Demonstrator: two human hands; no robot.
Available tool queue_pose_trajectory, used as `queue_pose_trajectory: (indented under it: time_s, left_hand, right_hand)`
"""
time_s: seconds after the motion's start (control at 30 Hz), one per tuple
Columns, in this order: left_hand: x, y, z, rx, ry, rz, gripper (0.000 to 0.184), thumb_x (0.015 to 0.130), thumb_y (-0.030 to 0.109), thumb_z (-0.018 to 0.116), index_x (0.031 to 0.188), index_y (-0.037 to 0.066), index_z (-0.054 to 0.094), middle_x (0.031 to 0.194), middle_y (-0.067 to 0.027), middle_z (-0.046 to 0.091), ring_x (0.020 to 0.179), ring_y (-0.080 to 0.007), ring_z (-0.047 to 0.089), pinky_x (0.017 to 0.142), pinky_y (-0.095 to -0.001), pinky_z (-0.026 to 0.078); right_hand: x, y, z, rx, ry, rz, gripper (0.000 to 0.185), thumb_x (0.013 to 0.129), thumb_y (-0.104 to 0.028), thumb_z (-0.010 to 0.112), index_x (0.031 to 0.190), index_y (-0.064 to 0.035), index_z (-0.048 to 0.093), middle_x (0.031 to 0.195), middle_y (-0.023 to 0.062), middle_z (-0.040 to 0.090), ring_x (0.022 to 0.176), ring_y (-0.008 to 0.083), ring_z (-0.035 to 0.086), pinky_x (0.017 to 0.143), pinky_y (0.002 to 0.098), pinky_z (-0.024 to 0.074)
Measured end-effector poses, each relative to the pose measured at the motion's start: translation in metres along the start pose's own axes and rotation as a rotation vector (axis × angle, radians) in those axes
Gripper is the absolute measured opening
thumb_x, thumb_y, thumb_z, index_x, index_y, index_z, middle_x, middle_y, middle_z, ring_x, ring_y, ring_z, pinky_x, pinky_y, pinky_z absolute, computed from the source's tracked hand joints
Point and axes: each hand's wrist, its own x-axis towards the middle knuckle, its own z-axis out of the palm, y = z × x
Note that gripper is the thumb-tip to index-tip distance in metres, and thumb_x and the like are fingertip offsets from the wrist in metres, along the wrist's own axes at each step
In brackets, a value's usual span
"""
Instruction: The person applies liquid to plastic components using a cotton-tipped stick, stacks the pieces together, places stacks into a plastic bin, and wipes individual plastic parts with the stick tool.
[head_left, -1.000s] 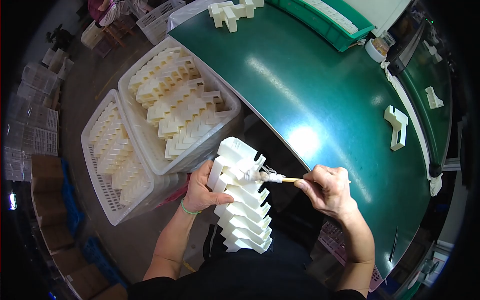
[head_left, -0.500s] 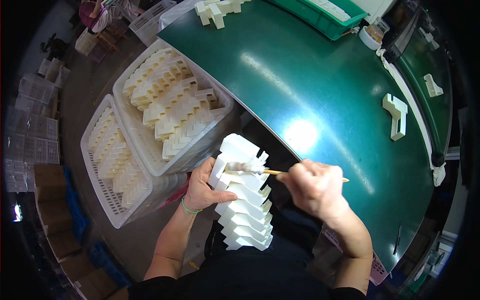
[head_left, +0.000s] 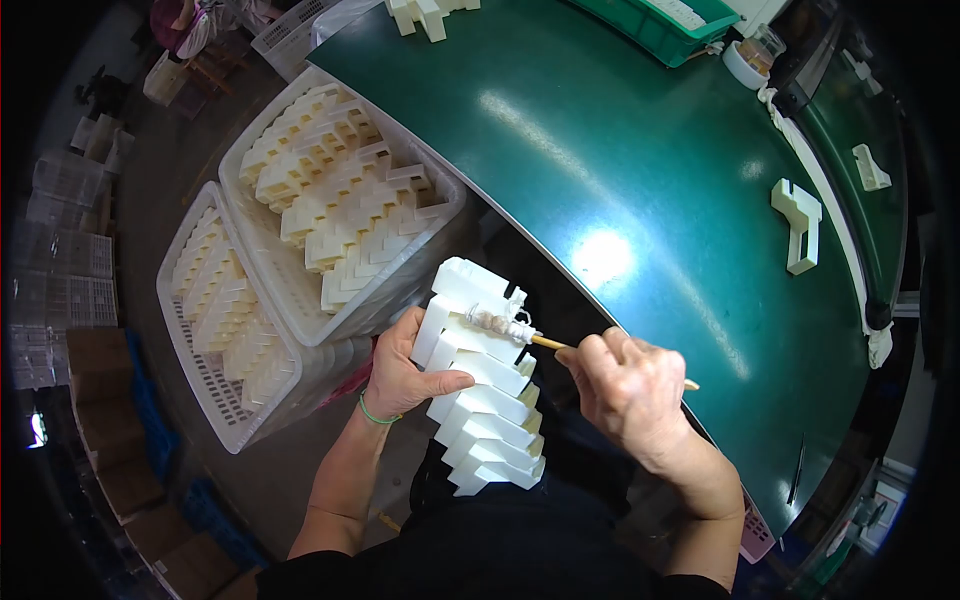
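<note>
A stack of white zigzag-shaped plastic parts (head_left: 490, 400) leans against my front, its faces stepped one over another. My left hand (head_left: 400, 372) is closed round its left side, with the thumb across the face. In my right hand (head_left: 630, 390) is a wooden stick (head_left: 548, 342), gripped near its middle. White material, like cloth or cotton, is wound round the stick's tip (head_left: 490, 319), which lies over the upper part of the stack. Whether the tip presses on the surface I cannot tell.
Crates (head_left: 290, 350) of similar white parts stand at my left. The green table (head_left: 450, 120) carries a white part (head_left: 797, 225), a green bin (head_left: 665, 40), a jar in a white bowl (head_left: 748, 65) and a thin black tool (head_left: 797, 470). Another person (head_left: 185, 25) sits far left.
The wrapped tip has shifted slightly up and right across the stack, and my right hand has moved a little down. The stack has tilted a little; my left hand keeps its hold.
</note>
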Motion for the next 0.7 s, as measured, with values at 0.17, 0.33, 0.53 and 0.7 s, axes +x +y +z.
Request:
queue_pose_trajectory:
  time_s: [0.17,0.33,0.53,0.7]
  left_hand:
    - [-0.004,0.002,-0.003,-0.033,0.055,-0.007,0.06,0.062,0.01,0.086,0.11,-0.001,0.051,0.103,-0.0075,0.061,0.094,-0.0115,0.059,0.084,-0.0279,0.049]
    - [0.0,-0.005,-0.008,-0.037,0.008,0.03,0.061,0.062,0.01,0.086,0.112,-0.002,0.051,0.105,-0.0081,0.062,0.098,-0.0133,0.059,0.087,-0.029,0.048]
    - [-0.003,-0.004,-0.008,-0.073,0.004,0.018,0.064,0.061,0.01,0.086,0.113,-0.002,0.05,0.105,-0.0076,0.061,0.098,-0.0122,0.058,0.088,-0.0281,0.047]
    - [0.0,-0.005,-0.008,-0.084,-0.012,0.025,0.066,0.061,0.011,0.086,0.115,-0.002,0.05,0.106,-0.0082,0.061,0.098,-0.013,0.059,0.089,-0.0289,0.047]
  right_hand:
    - [-0.012,0.019,-0.02,0.061,-0.191,0.015,0.032,0.078,-0.022,0.07,0.061,-0.0102,0.046,0.052,0.0033,0.047,0.039,0.0218,0.049,0.035,0.0345,0.037]
    - [-0.01,0.018,0.004,0.193,0.093,0.027,0.035,0.077,-0.018,0.072,0.06,-0.0085,0.043,0.052,0.004,0.046,0.04,0.0219,0.05,0.036,0.0359,0.0355]
    - [-0.025,0.016,0.011,0.225,-0.043,0.063,0.035,0.077,-0.015,0.072,0.06,-0.008,0.042,0.051,0.0045,0.043,0.041,0.0219,0.048,0.037,0.0339,0.0355]
    - [-0.03,0.014,0.022,0.321,0.185,0.088,0.036,0.077,-0.016,0.072,0.06,-0.0075,0.042,0.052,0.0051,0.045,0.04,0.0229,0.046,0.037,0.0347,0.0349]
